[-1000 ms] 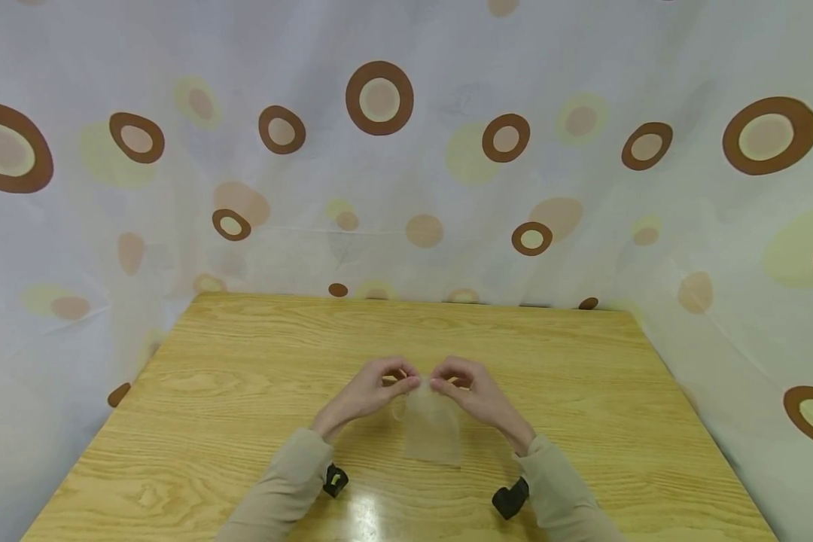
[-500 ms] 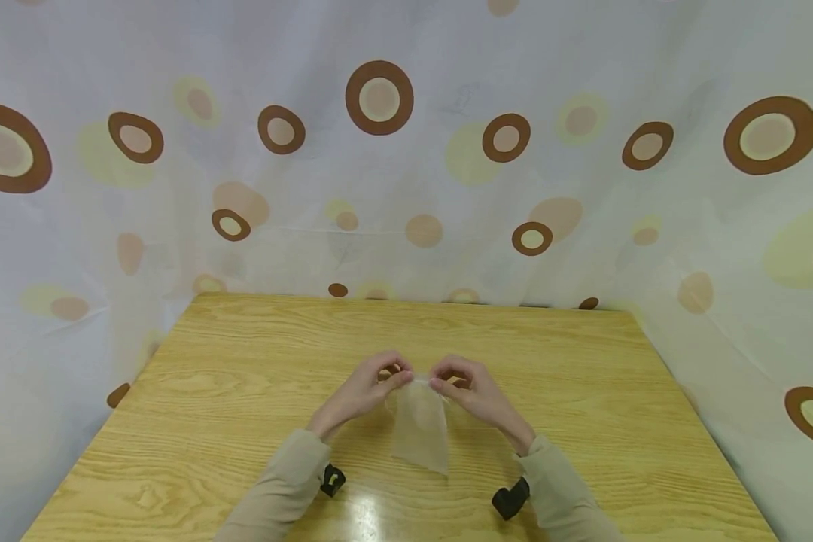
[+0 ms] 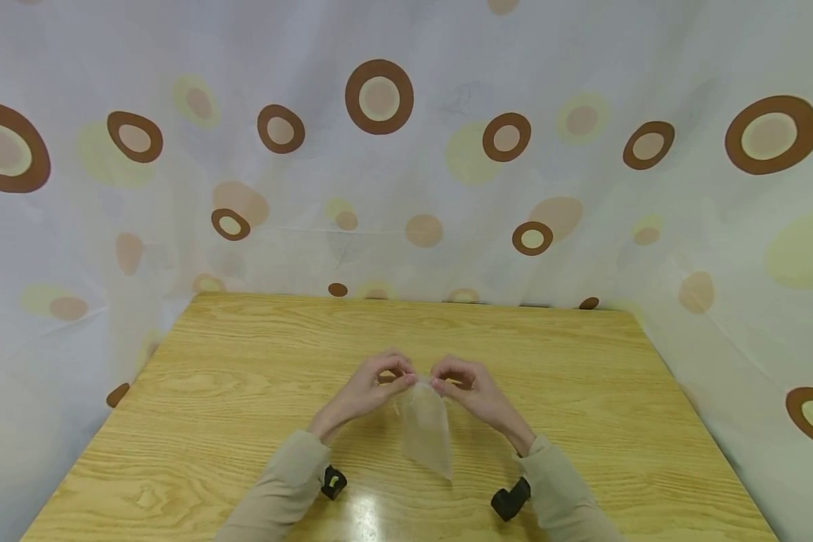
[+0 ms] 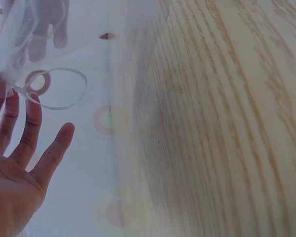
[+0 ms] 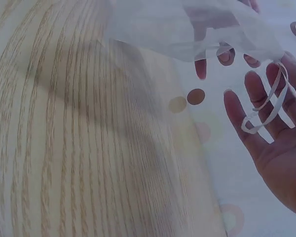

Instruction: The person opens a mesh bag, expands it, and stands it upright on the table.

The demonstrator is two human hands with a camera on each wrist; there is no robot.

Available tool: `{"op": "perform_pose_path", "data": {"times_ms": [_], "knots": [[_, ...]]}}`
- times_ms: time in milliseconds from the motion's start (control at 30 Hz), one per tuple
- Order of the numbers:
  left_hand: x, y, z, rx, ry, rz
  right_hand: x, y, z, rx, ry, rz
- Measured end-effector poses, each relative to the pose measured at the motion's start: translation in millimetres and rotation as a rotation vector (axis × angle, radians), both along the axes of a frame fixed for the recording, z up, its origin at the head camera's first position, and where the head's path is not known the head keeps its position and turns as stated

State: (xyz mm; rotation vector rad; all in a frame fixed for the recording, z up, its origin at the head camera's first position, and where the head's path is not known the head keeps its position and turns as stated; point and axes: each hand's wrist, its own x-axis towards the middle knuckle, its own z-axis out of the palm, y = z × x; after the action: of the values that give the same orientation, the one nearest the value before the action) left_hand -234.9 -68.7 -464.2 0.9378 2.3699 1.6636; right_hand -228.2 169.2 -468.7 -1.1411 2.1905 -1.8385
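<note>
A small, see-through whitish drawstring pouch (image 3: 427, 433) hangs above the table between both hands, its lower corner slanting to the right. At its gathered top, my left hand (image 3: 371, 388) pinches the left side between thumb and fingertips. My right hand (image 3: 476, 391) pinches the top's right side the same way, close beside the left. In the left wrist view a thin cord loop (image 4: 86, 87) sticks out past the fingers. Another cord loop (image 5: 269, 120) dangles in front of the right fingers in the right wrist view. Fingers show through the sheer fabric; nothing is visible inside the pouch.
The wood-grain table (image 3: 257, 339) spreads around the hands. A pale curtain (image 3: 427, 181) with brown and yellow circles encloses its back and sides. Black wrist devices (image 3: 511, 500) sit below both sleeves (image 3: 562, 485).
The pouch has shifted left and then slightly back right, and its body now hangs more slanted with a narrower, gathered top. My left hand has moved slightly; my right has stayed nearly still.
</note>
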Motion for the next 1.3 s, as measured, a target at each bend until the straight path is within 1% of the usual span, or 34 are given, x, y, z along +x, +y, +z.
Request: {"op": "perform_pose_path", "data": {"times_ms": [100,167,233,400,500,600,733,800,867,900,1067,1133,1200,1300], "knots": [[-0.3,0.3,-0.3,-0.005,0.022,0.003,-0.2,0.7,0.6,0.013,-0.011,0.045],[-0.4,0.6,-0.7,-0.008,0.048,0.013,0.2,0.7,2.3,0.030,-0.027,0.058],[-0.2,1.1,-0.8,0.000,0.074,0.027,0.9,0.7,4.0,0.048,-0.048,0.047],[0.4,3.2,-2.7,0.082,0.114,0.078,2.9,0.8,6.7,0.061,-0.103,-0.019],[1.3,3.6,-4.0,0.125,0.117,0.098,3.0,0.3,6.1,0.061,-0.104,-0.032],[2.0,3.9,-5.4,0.150,0.095,0.096,2.7,-0.7,5.7,0.044,-0.081,-0.048],[2.6,3.6,-6.2,0.183,0.014,0.062,2.1,-0.8,4.9,0.008,-0.054,-0.073],[2.4,3.0,-5.9,0.193,-0.027,0.041,2.4,-0.7,5.2,-0.006,-0.049,-0.067],[2.5,2.3,-4.7,0.186,-0.054,0.027,2.6,0.0,5.1,-0.010,-0.045,-0.045],[2.3,2.1,-4.3,0.169,-0.051,0.027,2.9,0.4,5.4,-0.012,-0.046,-0.032],[1.2,2.1,-1.5,0.086,0.019,0.019,3.8,3.9,5.9,-0.012,-0.031,0.024],[0.9,2.2,-0.6,0.074,0.043,0.015,3.2,5.1,5.4,-0.017,-0.015,0.027],[1.0,2.2,0.0,0.070,0.057,0.023,2.4,5.7,5.4,-0.027,-0.009,0.013],[1.5,2.1,0.3,0.070,0.060,0.037,1.4,5.8,5.8,-0.054,0.007,-0.005]]}}
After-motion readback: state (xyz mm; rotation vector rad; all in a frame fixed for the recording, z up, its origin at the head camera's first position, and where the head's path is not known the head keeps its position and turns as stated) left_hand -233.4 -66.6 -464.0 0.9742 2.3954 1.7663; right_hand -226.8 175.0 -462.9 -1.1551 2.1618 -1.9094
